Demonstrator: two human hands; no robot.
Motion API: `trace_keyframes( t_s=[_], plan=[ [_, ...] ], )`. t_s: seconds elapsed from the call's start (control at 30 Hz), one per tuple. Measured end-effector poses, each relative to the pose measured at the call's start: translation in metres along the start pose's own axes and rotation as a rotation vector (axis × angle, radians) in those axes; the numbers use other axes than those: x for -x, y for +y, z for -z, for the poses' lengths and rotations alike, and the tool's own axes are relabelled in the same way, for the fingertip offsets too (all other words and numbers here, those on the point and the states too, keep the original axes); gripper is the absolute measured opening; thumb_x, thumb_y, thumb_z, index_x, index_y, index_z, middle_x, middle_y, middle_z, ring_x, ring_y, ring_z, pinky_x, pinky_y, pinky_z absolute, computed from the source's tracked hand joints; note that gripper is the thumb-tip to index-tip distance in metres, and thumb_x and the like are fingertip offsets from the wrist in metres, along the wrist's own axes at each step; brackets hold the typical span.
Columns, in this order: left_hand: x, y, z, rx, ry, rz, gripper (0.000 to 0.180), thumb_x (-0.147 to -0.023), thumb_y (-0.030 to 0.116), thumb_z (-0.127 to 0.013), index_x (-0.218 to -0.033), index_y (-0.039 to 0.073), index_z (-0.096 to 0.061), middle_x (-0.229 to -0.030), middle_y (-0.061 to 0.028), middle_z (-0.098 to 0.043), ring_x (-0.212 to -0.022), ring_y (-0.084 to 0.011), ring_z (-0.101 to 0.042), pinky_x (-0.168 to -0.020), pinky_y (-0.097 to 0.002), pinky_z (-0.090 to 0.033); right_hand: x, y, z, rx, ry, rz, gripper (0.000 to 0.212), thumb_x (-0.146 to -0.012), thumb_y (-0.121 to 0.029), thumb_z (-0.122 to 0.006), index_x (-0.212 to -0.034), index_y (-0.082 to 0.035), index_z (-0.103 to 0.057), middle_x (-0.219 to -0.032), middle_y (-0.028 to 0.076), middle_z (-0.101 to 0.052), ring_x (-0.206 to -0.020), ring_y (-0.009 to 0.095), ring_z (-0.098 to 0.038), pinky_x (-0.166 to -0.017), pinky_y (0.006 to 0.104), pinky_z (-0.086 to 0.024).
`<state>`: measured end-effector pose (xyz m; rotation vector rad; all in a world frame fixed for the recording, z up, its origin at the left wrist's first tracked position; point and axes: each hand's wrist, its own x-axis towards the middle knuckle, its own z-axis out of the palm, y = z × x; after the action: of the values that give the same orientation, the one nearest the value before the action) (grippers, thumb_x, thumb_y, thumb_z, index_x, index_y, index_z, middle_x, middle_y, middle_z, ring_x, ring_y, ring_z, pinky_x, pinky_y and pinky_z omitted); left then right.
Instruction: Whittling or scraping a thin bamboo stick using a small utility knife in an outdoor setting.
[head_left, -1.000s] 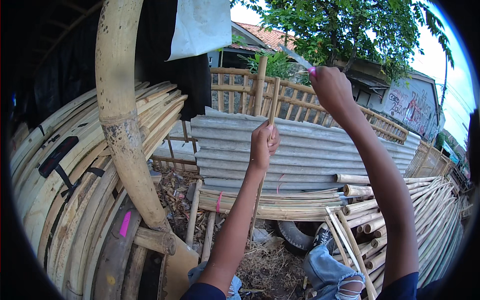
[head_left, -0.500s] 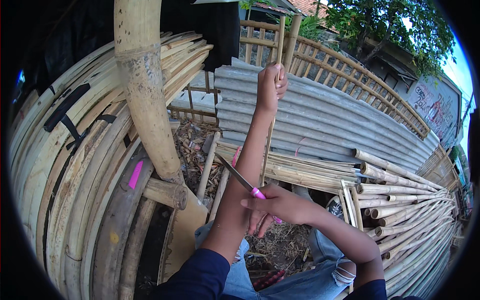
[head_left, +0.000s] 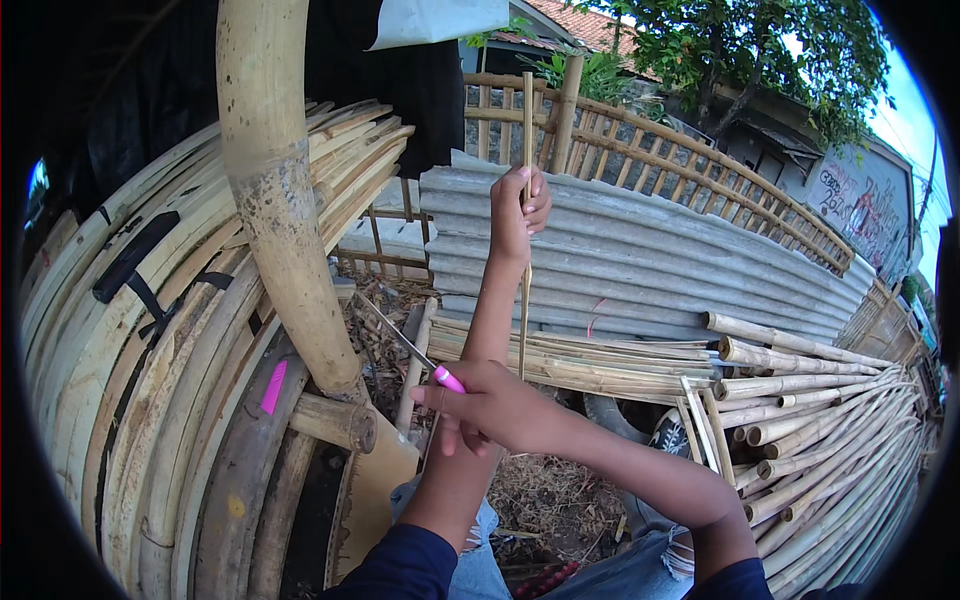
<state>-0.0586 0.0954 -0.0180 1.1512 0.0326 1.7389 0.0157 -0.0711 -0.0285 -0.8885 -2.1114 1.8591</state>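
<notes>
bamboo strip (head_left: 525, 300) stands nearly upright, right of the thick bamboo post (head_left: 270, 190) and well apart from it, the fingers of the left hand (head_left: 519, 212) clamped round its upper part. right of the post's foot, in front of the left forearm (head_left: 492, 320), the right hand (head_left: 495, 405) has its fingers closed on a pink-handled knife (head_left: 446, 378), blade pointing toward the post; whether hand and forearm touch, i cannot tell. the step in hand looks like knife work on the strip, blade off it for now; the next move would seem to call for a firm left grip and an edge kept clear of the arm. right of the post, behind the strip, is a corrugated sheet (head_left: 620, 250); farther right lie round poles (head_left: 800, 405); left of the post, split lengths (head_left: 110, 360) are stacked.
</notes>
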Motion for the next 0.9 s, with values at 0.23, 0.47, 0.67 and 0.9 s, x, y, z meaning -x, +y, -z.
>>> trace_keyframes(
  t_s=[0.23, 0.47, 0.67, 0.9],
  plan=[
    [0.007, -0.012, -0.035, -0.036, -0.041, 0.063, 0.029, -0.089, 0.033, -0.041, -0.07, 0.011, -0.037, -0.053, 0.0065, -0.027, -0.039, -0.0017, -0.021, -0.034, -0.0179, -0.017, 0.056, -0.005, 0.109, 0.501, 0.754, 0.297, 0.043, -0.088, -0.036, -0.059, -0.068, 0.002, -0.05, -0.052, 0.001, -0.035, -0.052, 0.01, -0.03, -0.047, 0.0314, -0.028],
    [0.006, -0.025, -0.042, -0.002, -0.07, 0.117, 0.028, -0.09, 0.032, -0.042, -0.072, 0.01, -0.039, -0.053, 0.0066, -0.028, -0.039, -0.0007, -0.022, -0.034, -0.0171, -0.017, 0.079, -0.024, 0.118, 0.421, 0.436, 0.181, 0.036, -0.091, -0.031, -0.054, -0.073, -0.001, -0.053, -0.061, 0.003, -0.052, -0.055, 0.009, -0.048, -0.049, 0.025, -0.039],
    [-0.008, -0.04, -0.046, -0.024, -0.166, 0.157, 0.028, -0.091, 0.031, -0.042, -0.072, 0.01, -0.039, -0.054, 0.0052, -0.031, -0.04, -0.001, -0.024, -0.035, -0.0179, -0.018, 0.009, -0.044, 0.105, 0.522, 0.139, 0.216, 0.035, -0.091, -0.028, -0.052, -0.076, 0.003, -0.057, -0.066, 0.012, -0.061, -0.061, 0.021, -0.06, -0.052, 0.032, -0.046],
    [-0.027, -0.093, -0.007, 0.198, -0.11, -0.047, 0.027, -0.089, 0.03, -0.043, -0.07, 0.011, -0.038, -0.06, 0.0043, -0.033, -0.05, -0.0029, -0.03, -0.043, -0.0202, -0.024, -0.003, -0.074, 0.093, 1.048, 0.706, 0.677, 0.035, -0.087, -0.03, -0.057, -0.072, 0.001, -0.055, -0.062, 0.02, -0.055, -0.062, 0.038, -0.056, -0.06, 0.0448, -0.041]
  ],
)
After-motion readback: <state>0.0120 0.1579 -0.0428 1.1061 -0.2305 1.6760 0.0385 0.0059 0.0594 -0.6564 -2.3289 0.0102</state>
